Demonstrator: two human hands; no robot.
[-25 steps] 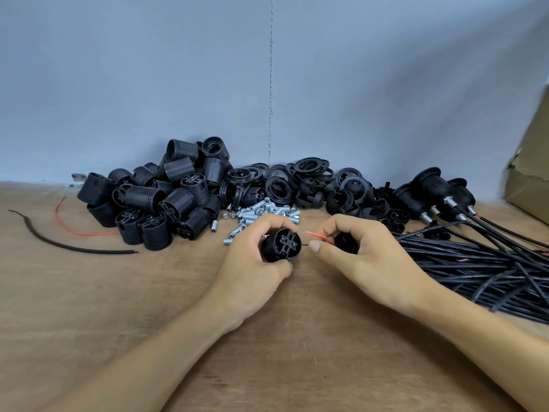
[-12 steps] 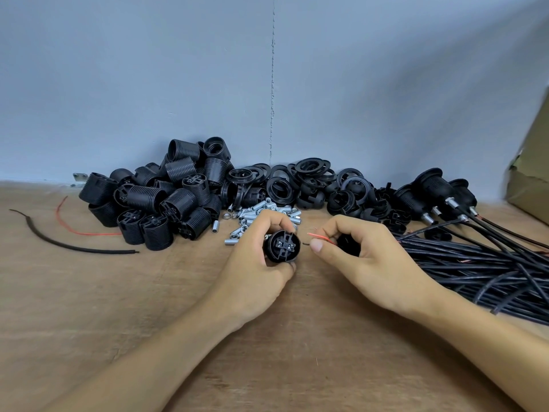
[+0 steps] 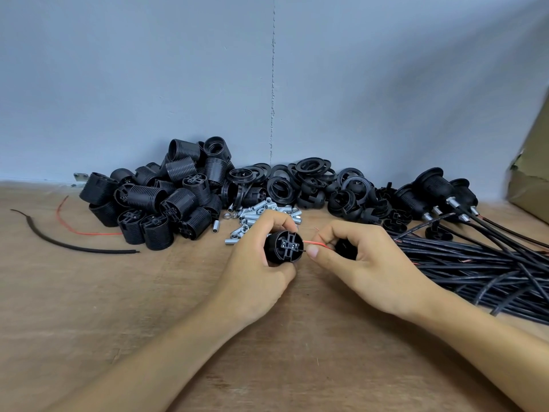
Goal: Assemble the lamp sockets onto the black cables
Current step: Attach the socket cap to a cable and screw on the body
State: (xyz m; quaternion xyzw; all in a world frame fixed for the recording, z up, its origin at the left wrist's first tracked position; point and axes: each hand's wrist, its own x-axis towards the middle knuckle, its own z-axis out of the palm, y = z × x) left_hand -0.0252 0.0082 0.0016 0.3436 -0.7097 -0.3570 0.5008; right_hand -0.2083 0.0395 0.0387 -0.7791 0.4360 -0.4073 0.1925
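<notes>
My left hand (image 3: 258, 269) grips a black lamp socket body (image 3: 283, 248) just above the wooden table, its terminal end facing me. My right hand (image 3: 356, 260) pinches a thin red wire (image 3: 316, 244) between thumb and forefinger, the wire's tip at the socket's right edge. A black socket part (image 3: 346, 251) sits under the curled right fingers. The bundle of black cables (image 3: 481, 266) runs off to the right.
A heap of threaded socket bodies (image 3: 160, 200) lies back left, black rings and caps (image 3: 312, 182) back centre, small metal tubes (image 3: 255, 215) in front. Assembled sockets on cables (image 3: 436, 188) lie back right. A loose black cable (image 3: 68, 245) and red wire (image 3: 77, 230) lie left. A cardboard box (image 3: 531, 179) stands far right.
The socket in my left hand has turned slightly and drawn closer to the red wire's tip. My right hand has barely shifted.
</notes>
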